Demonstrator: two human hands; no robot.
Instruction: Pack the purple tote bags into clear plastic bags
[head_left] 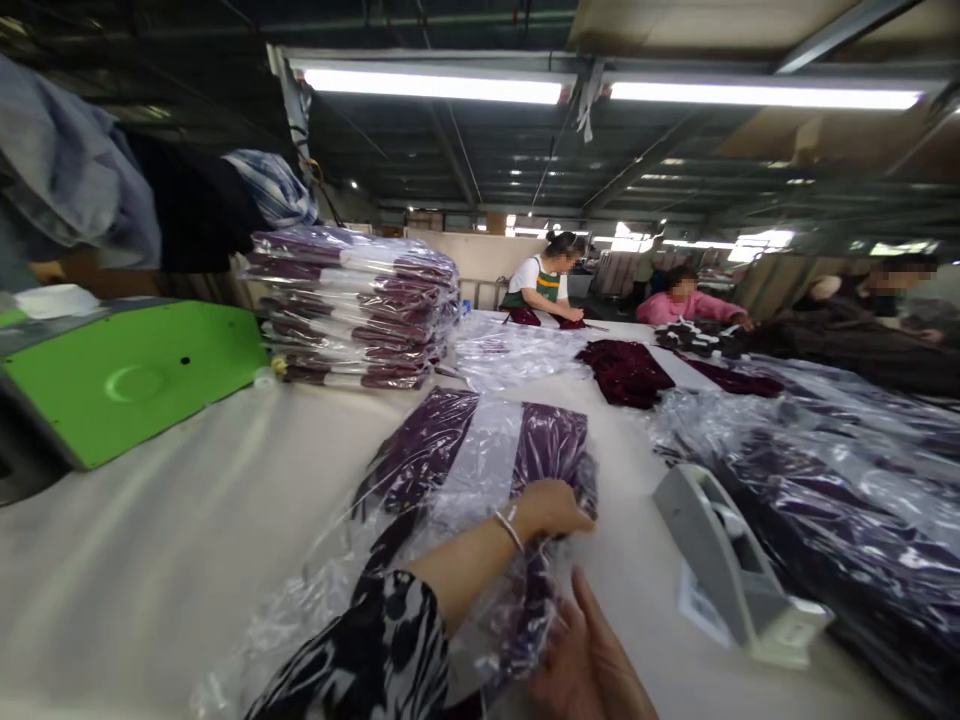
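A folded dark purple garment (551,435) lies in a clear plastic bag (480,455) in front of me, with a pale band down its middle. My left hand (555,508), with a bracelet at the wrist, reaches across the bag. Its fingers are curled at the bag's right edge, closed on the plastic; the fingertips are partly hidden. Lower down, my right hand (589,650) is at the bag's near right corner, thumb stretched up and apart from the fingers. Those fingers are blurred against the plastic.
A tall stack of bagged garments (352,305) stands behind left, beside a green machine (142,375). At right are a grey tape dispenser (720,560) and a pile of bagged garments (847,500). A dark red garment (626,370) lies farther back. Several people work across the table.
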